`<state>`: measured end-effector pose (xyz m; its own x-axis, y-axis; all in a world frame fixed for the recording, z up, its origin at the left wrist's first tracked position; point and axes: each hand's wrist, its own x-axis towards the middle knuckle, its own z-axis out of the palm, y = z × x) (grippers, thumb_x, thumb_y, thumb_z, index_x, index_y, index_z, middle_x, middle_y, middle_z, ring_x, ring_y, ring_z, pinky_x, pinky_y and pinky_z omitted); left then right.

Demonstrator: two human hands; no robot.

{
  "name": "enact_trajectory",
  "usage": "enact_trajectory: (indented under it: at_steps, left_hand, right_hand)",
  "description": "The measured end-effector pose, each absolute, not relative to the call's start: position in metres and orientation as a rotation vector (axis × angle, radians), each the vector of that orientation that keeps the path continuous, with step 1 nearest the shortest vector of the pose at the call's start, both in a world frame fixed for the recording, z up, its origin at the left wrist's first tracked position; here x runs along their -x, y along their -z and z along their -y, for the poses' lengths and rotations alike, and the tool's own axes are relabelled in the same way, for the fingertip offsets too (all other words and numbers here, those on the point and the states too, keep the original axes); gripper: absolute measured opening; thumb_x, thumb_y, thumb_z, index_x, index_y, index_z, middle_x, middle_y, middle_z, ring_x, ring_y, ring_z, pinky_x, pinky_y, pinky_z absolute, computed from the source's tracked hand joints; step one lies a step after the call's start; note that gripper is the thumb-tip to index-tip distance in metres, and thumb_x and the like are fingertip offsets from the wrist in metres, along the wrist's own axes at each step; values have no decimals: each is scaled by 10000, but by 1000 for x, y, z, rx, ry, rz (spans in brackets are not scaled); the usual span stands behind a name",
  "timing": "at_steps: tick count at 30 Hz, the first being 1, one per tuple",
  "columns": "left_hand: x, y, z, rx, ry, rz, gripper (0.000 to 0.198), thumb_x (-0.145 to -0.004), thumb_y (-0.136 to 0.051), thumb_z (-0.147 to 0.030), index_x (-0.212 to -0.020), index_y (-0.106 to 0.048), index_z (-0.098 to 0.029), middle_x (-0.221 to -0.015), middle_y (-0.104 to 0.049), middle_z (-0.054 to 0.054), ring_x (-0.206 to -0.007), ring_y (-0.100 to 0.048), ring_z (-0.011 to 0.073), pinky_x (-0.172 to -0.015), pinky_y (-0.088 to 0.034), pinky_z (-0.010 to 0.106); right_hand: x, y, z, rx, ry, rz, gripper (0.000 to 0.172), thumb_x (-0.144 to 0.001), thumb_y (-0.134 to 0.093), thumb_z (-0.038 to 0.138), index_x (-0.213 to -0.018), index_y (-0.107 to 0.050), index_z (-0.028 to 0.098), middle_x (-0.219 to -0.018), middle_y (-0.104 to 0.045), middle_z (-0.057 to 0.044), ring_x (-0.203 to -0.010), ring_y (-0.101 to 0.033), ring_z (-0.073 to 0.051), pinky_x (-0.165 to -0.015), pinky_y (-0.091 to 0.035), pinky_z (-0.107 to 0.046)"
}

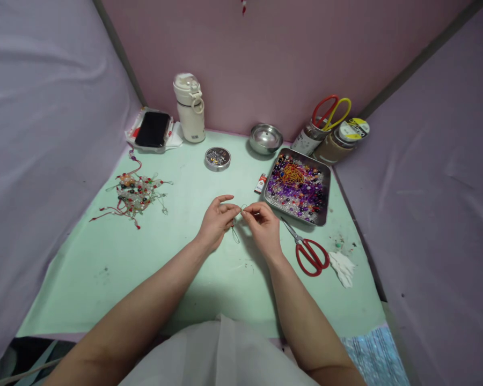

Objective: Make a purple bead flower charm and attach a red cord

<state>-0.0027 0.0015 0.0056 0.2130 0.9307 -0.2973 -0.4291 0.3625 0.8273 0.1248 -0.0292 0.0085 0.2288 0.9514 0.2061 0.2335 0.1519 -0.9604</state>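
Observation:
Over the middle of the green table, my left hand (219,220) and my right hand (262,222) meet fingertip to fingertip. Between them runs a thin dark cord (235,235), with a loop hanging below my left fingers and a small red bead near it. Thumb and forefinger of my left hand pinch the cord. My right thumb and forefinger also pinch it, a short way to the right. Most of what lies inside the left fingers is hidden. To the right of my right hand, a metal tray (328,185) holds many beads and a tangle of orange cord.
Red-handled scissors (312,257) lie beside a crumpled white tissue (342,268). A lighter (260,184), a round tin (218,159), a steel bowl (266,140) and a bottle (191,115) stand farther back. Beaded strings (137,195) are heaped left, near a phone (153,129). Jars (336,143) stand back right.

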Motion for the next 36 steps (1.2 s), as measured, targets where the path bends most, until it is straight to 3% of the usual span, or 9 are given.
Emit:
enact_trajectory:
  at_steps: [12,20,36]
  left_hand:
    - [0,3,-1,-840,-1177,-1041,463,-681,-744,-280,-1070,-502,-211,-767,-633,-35,-508,-463,57,-492,-338,200]
    - [0,5,-1,-892,-1190,-1044,458,-688,-736,-280,-1075,-500,-210,-787,-642,-31,-532,-475,61,-529,-351,207]
    - [4,7,-4,-1165,-1080,-987,293,-769,-631,-208,-1059,-635,-171,-840,-601,9,-683,-517,96,-650,-398,238]
  right_hand:
    - [-121,-4,31,1357,-758,1247,118,-840,-603,298,-776,-634,204,-828,-552,-12,-753,-529,-141,-640,-419,-267]
    - [-124,-2,29,1462,-843,1264,112,-773,-659,295,-721,-655,197,-777,-513,13,-636,-451,-115,-617,-382,-275]
    - [-133,1,26,1461,-910,1343,186,-821,-592,340,-695,-605,203,-790,-519,-5,-715,-483,-144,-677,-383,-298]
